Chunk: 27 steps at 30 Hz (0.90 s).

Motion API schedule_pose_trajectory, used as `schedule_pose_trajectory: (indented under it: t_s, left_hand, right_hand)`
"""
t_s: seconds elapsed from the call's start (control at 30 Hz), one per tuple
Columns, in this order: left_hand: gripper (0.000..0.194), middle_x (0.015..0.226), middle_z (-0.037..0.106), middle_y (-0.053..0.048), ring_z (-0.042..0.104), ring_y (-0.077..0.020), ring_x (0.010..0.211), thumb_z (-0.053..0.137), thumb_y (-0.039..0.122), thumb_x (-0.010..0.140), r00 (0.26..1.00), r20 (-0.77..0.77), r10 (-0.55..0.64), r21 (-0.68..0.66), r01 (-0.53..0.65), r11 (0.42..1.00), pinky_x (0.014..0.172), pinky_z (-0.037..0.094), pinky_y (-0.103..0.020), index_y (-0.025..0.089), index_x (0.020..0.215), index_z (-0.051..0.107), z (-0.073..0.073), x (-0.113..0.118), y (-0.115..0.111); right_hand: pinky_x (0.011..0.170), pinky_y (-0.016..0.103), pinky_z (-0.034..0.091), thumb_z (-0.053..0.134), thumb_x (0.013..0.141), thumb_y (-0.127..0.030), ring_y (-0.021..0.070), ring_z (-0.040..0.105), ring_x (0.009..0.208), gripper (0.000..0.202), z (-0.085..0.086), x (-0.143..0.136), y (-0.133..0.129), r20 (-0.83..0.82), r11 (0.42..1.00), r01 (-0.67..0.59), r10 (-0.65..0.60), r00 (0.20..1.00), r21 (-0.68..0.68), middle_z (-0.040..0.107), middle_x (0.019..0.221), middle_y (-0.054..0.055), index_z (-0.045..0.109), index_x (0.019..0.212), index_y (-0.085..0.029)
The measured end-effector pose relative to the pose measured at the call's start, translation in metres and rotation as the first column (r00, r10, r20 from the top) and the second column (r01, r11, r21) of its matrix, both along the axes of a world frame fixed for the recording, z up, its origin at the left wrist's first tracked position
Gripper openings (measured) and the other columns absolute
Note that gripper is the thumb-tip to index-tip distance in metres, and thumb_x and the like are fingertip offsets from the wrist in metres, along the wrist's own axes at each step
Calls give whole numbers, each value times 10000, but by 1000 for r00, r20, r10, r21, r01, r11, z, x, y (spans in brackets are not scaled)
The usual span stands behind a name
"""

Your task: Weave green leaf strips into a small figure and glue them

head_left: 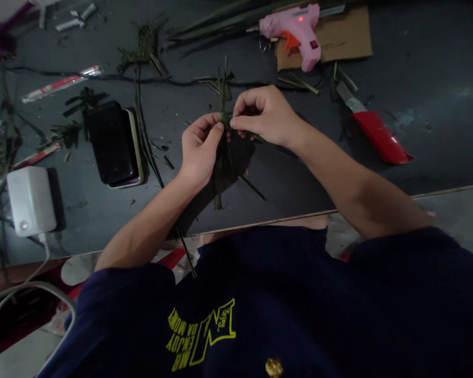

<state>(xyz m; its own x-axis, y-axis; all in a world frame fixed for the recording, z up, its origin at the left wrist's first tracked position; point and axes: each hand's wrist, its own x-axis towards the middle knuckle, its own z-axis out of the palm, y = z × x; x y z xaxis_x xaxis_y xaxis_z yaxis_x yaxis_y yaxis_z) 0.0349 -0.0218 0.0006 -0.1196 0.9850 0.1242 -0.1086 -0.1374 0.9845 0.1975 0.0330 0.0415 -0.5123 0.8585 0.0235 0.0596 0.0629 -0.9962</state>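
Observation:
A small woven piece of green leaf strips (224, 116) is held above the dark table, with loose strip ends sticking out up and down. My left hand (202, 144) pinches its left side between thumb and fingers. From the right, my right hand (266, 116) has thumb and forefinger closed at the piece's edge, apparently on one of its strips. The fingertips partly cover the weave. Long leaf strips (145, 136) lie to the left of my left hand, running past the table's front edge.
A pink glue gun (289, 26) with a lit red light rests on cardboard (349, 37) at the back. A red-handled knife (382, 136) lies to the right. Phones (110, 142), a white power bank (31, 199) and woven leaf pieces (144, 47) are on the left. A black cable (173, 81) crosses behind.

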Motion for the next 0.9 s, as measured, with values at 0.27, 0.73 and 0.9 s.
schedule_pose_trajectory:
  t_s: [0.27,0.73,0.9]
  left_hand:
    - [235,948,767,-13,746,-210,1008,834,429,814,999,-42,-31,-9,31,999,863,609,-303,268,974,773,-5,-7,5]
    - [161,967,807,8,736,-154,855,803,257,804,994,-111,16,121,-2,993,840,626,-292,290,958,835,2,-17,10]
    - [165,1015,798,-9,761,-192,977,821,251,826,993,-116,15,78,-6,997,942,625,-341,262,990,809,7,-16,10]
  right_hand:
    - [462,273,392,662,682,-34,121,519,476,273,-7,1,0,19,997,29,-31,999,67,544,509,-56,555,580,-263]
    - [441,258,432,735,769,-181,132,600,532,188,-21,8,14,94,996,16,-25,995,86,560,602,-58,567,757,-263]
    - [550,265,435,751,802,-390,102,566,563,216,-29,8,17,82,990,-3,-9,997,138,600,644,-58,573,826,-271]
